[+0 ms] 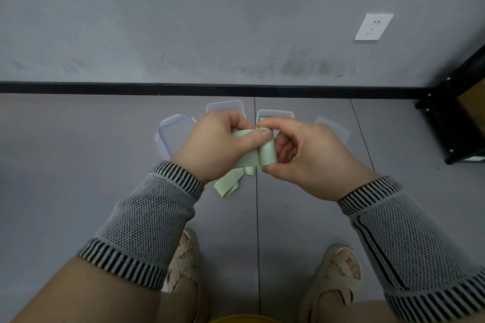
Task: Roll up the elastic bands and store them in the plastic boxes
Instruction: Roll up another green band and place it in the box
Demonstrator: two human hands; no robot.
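Left hand [220, 144]: closed on the green elastic band [266, 156], thumb pressing its top.
Right hand [309, 157]: pinching the band's rolled end.
Band: held above the floor [78, 165], loose tail hanging.
Plastic boxes [174, 136]: on the floor near the wall.

no legible text or labels

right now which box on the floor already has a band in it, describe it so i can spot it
Start at the black baseboard along the wall and look down to the row of clear plastic pieces on the grey floor. The open box sits just right of the floor tile seam, directly above the right hand. Unlike its clear neighbours, it seems to show pale green inside, though the hand hides most of it.
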